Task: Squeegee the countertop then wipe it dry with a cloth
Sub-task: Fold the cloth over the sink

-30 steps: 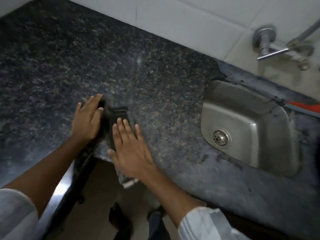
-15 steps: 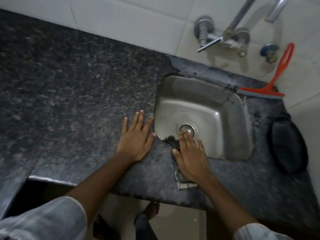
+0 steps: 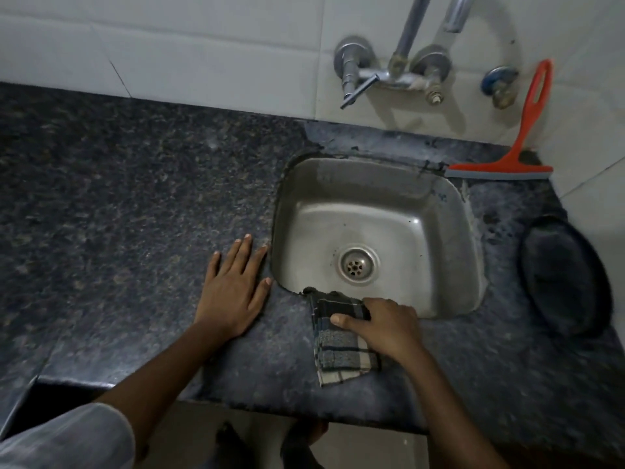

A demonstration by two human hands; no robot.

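Observation:
A dark speckled granite countertop (image 3: 118, 214) runs along a white tiled wall. A folded checked cloth (image 3: 340, 350) lies on the strip of counter in front of the sink. My right hand (image 3: 385, 324) presses on the cloth's far right part, fingers curled over its edge near the sink rim. My left hand (image 3: 235, 287) rests flat on the bare counter just left of the sink, fingers spread, holding nothing. A red squeegee (image 3: 507, 164) leans against the wall behind the sink's right corner, its blade resting on the counter.
A steel sink (image 3: 416, 211) with a drain is set into the counter at centre right. Wall taps (image 3: 389, 74) stick out above it. A dark oval dish (image 3: 564, 275) sits at the right end. The counter's front edge runs close below my hands.
The cloth under my right hand has slid from the left part of the counter to the front of the sink. My left hand has followed and lies flat beside the sink.

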